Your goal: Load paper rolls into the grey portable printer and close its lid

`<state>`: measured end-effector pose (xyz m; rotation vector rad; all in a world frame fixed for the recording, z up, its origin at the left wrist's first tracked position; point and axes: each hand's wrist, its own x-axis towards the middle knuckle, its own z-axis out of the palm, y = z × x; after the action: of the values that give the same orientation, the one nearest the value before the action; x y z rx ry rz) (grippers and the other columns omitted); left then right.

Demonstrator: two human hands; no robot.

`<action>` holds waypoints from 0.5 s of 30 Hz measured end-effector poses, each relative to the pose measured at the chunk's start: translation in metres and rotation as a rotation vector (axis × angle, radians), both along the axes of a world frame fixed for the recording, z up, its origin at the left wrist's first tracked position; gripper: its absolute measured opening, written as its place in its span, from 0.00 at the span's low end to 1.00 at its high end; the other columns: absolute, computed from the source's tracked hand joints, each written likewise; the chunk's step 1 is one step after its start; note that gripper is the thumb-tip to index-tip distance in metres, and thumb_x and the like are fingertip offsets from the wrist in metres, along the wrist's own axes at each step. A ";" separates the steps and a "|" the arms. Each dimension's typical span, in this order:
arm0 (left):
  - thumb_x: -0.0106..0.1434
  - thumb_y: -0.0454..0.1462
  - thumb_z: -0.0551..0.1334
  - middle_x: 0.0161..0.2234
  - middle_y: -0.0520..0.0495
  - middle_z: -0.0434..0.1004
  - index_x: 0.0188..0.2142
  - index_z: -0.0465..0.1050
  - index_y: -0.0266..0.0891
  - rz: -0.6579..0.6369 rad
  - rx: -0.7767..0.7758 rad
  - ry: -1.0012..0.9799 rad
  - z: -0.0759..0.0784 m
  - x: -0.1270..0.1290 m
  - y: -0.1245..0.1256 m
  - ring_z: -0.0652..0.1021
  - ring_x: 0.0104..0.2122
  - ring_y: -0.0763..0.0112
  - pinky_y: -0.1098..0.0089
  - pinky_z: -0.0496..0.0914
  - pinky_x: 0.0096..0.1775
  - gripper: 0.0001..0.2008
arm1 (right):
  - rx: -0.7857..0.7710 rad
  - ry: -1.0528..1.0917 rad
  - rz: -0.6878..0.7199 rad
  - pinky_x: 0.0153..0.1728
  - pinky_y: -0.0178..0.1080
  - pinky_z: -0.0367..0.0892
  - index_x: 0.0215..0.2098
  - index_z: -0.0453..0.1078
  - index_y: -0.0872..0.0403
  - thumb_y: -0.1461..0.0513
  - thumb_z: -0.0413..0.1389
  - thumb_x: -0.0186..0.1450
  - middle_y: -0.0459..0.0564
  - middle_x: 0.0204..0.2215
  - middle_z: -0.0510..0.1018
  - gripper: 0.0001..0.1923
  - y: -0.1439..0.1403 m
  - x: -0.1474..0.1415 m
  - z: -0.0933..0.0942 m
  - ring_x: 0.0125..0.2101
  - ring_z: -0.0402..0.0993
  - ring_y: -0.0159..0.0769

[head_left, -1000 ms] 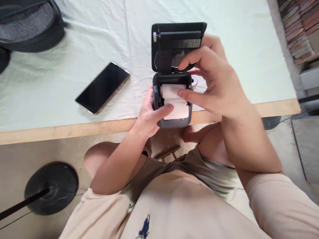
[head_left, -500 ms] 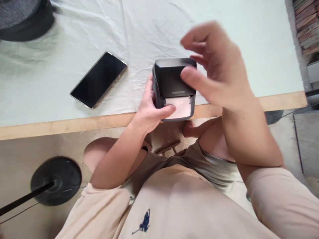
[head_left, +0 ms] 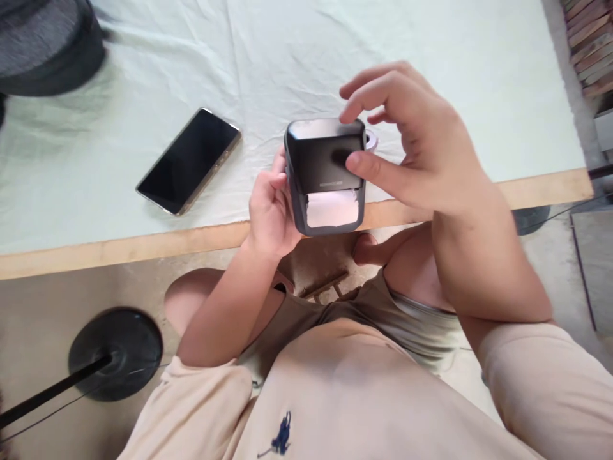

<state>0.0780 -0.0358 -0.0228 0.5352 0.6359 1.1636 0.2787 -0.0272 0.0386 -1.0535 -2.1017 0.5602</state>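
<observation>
A small black portable label printer (head_left: 328,156), with a white paper strip (head_left: 332,209) lying at its front slot, is held over the table's near edge. My left hand (head_left: 274,211) grips it along its left side and from below; part of those fingers is hidden behind it. Over the printer's right side hovers my right hand (head_left: 416,134), fingers curved and apart, thumb tip close to the dark lid. I cannot tell whether the thumb touches. A small whitish roll (head_left: 371,140) peeks out behind the printer's right edge.
On the pale green cloth (head_left: 268,57) lies a smartphone (head_left: 189,160), left of the printer. A dark round object (head_left: 48,45) stands at the back left. The table's wooden edge (head_left: 205,240) runs below. A black round stand base (head_left: 115,354) rests on the floor.
The printer has shifted slightly left. My left thumb has moved off the paper strip to the printer's side. My right hand has lowered, its fingers coming nearer the top of the printer.
</observation>
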 end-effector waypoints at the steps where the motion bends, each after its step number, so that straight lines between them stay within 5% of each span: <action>1: 0.68 0.37 0.57 0.36 0.49 0.83 0.34 0.70 0.49 0.000 0.005 -0.005 -0.001 0.000 0.001 0.71 0.71 0.55 0.54 0.71 0.70 0.06 | -0.011 -0.026 0.020 0.60 0.54 0.75 0.52 0.73 0.43 0.52 0.63 0.70 0.48 0.56 0.81 0.14 -0.001 0.004 0.002 0.61 0.76 0.47; 4: 0.67 0.36 0.59 0.34 0.51 0.82 0.35 0.70 0.49 -0.010 0.022 -0.021 -0.003 0.001 0.001 0.70 0.72 0.55 0.53 0.71 0.71 0.05 | -0.067 -0.115 0.068 0.58 0.54 0.77 0.56 0.73 0.39 0.53 0.67 0.66 0.45 0.60 0.79 0.21 -0.003 0.013 0.007 0.61 0.77 0.48; 15: 0.64 0.38 0.64 0.34 0.51 0.84 0.35 0.70 0.51 0.002 0.000 0.008 -0.011 0.002 0.005 0.65 0.75 0.51 0.53 0.71 0.69 0.04 | -0.018 -0.094 0.006 0.61 0.56 0.78 0.57 0.76 0.37 0.48 0.69 0.65 0.47 0.58 0.79 0.23 -0.004 0.016 0.006 0.60 0.77 0.49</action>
<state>0.0796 -0.0311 -0.0340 0.5401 0.6435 1.1640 0.2947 -0.0311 0.0449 -1.1035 -2.1854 0.5423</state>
